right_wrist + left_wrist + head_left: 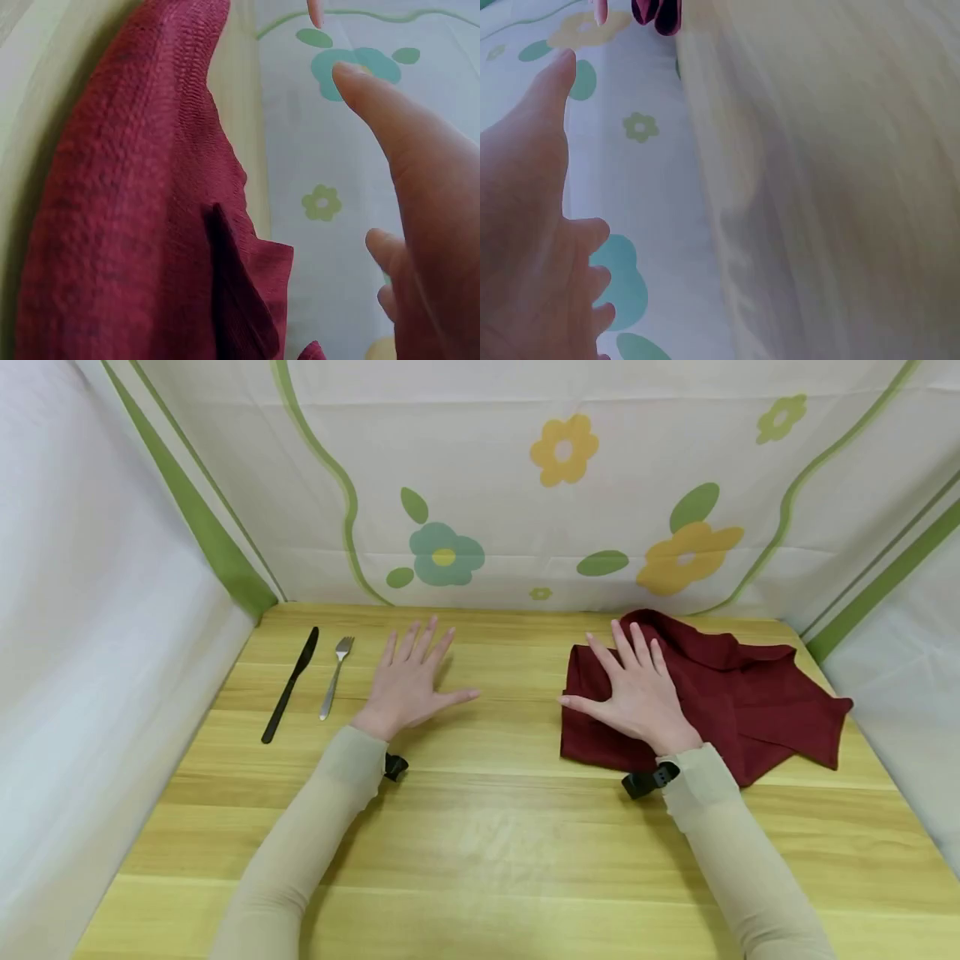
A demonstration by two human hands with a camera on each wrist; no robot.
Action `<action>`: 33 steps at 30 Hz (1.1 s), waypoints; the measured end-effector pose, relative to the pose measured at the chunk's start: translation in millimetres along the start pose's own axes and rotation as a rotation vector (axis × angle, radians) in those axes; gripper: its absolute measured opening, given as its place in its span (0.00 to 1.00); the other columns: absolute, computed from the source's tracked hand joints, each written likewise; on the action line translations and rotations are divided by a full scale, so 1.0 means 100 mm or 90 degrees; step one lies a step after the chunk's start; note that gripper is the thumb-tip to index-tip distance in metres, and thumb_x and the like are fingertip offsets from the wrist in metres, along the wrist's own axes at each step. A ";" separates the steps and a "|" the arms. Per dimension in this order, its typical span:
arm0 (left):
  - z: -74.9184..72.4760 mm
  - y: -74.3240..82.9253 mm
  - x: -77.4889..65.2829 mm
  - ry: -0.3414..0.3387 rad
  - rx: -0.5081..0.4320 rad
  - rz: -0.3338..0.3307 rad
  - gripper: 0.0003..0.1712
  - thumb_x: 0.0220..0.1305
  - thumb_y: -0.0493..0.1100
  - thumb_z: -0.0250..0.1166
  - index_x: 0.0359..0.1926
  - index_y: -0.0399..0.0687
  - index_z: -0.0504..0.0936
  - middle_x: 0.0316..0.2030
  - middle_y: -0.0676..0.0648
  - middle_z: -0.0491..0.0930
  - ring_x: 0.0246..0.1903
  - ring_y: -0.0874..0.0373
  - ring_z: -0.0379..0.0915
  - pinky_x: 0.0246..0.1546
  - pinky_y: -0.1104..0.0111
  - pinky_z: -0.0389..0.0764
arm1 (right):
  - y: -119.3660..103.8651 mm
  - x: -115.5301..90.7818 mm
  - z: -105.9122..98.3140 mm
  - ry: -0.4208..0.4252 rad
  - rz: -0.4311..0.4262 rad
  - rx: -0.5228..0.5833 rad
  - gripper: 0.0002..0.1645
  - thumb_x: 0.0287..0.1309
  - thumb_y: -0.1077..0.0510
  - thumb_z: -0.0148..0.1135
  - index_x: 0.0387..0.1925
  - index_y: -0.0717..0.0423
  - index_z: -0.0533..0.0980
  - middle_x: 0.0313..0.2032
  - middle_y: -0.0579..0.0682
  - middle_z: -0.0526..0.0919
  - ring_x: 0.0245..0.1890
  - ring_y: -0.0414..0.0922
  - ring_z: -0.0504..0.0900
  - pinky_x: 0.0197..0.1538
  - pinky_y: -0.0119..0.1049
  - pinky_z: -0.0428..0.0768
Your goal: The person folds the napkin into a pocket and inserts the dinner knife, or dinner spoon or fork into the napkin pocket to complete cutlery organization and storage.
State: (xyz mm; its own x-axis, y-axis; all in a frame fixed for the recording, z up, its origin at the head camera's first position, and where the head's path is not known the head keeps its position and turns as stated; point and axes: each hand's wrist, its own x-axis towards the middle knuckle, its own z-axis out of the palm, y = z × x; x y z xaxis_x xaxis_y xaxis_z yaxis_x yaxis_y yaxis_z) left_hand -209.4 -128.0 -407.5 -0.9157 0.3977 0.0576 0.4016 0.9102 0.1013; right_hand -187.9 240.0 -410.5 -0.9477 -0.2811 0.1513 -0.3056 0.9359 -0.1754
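Fingers on both your hands are straight and splayed, gripping nothing; probably a neutral pose, keeping both sides reachable. Your right hand (637, 697) looks raised over the dark red cloth (720, 693): left edge by your thumb tip, far fold past the fingertips, bulk to the right. Your left hand (408, 685) is above the table (495, 843); fork (335, 678) just left of it, knife (292, 683) beyond, likely spaced so each picks up singly.
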 end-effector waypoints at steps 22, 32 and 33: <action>-0.05 0.74 0.31 0.126 -0.174 0.179 0.52 0.63 0.63 0.71 0.76 0.38 0.61 0.74 0.39 0.61 0.73 0.45 0.55 0.74 0.59 0.50 | 0.70 -0.44 -0.53 0.140 0.040 0.145 0.47 0.59 0.43 0.75 0.71 0.62 0.70 0.74 0.59 0.63 0.76 0.56 0.55 0.71 0.60 0.58; 0.16 1.37 0.51 0.034 -0.026 0.264 0.56 0.68 0.76 0.52 0.80 0.42 0.54 0.78 0.40 0.51 0.76 0.47 0.46 0.75 0.61 0.41 | 1.32 -0.86 -0.68 0.075 0.126 0.110 0.52 0.63 0.40 0.70 0.75 0.66 0.60 0.78 0.64 0.50 0.78 0.60 0.42 0.73 0.65 0.45; 0.18 1.42 0.53 0.025 -0.024 0.273 0.55 0.68 0.75 0.54 0.80 0.42 0.54 0.78 0.41 0.51 0.76 0.47 0.46 0.75 0.61 0.40 | 1.37 -0.89 -0.68 0.071 0.133 0.111 0.52 0.63 0.40 0.70 0.75 0.66 0.60 0.78 0.64 0.50 0.78 0.60 0.42 0.72 0.67 0.45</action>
State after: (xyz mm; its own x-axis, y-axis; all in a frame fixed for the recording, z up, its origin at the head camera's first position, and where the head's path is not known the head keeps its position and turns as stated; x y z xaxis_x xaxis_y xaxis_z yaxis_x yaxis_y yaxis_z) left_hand -201.7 24.1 -407.8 -0.6646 0.7339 0.1404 0.7469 0.6580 0.0961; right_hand -139.6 407.4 -381.9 -0.9789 -0.0516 0.1980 -0.1245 0.9179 -0.3767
